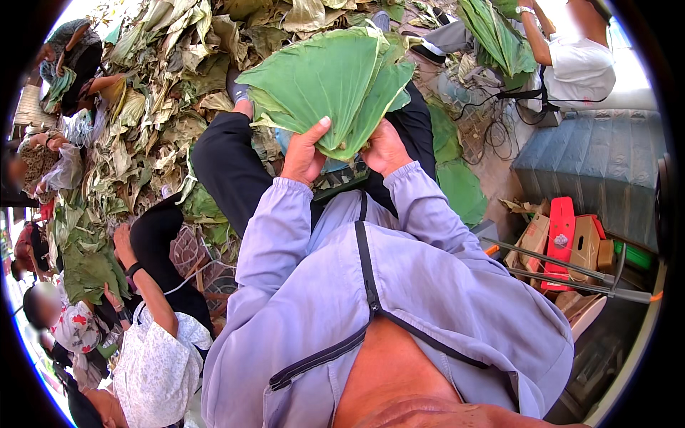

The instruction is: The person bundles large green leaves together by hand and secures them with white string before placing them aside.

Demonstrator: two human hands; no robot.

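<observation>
A stack of large green leaves, apparently lotus leaves folded into a fan shape [326, 80], is held up in front of me, its narrow end toward my body. My left hand [306, 152] grips the stack's lower left edge, the thumb lying on top of the leaf. At the lower right edge, my right hand [386, 147] holds the same stack, its fingers partly hidden beneath the leaves. Both hands are above my lap, between my spread knees.
Dried leaves [155, 112] lie heaped ahead and to the left. Flat green leaves [460, 187] lie right of my leg. Co-workers sit at both sides, some handling leaves. A covered bulky block [588, 166], cardboard boxes [586, 243] and metal bars [567, 273] stand right.
</observation>
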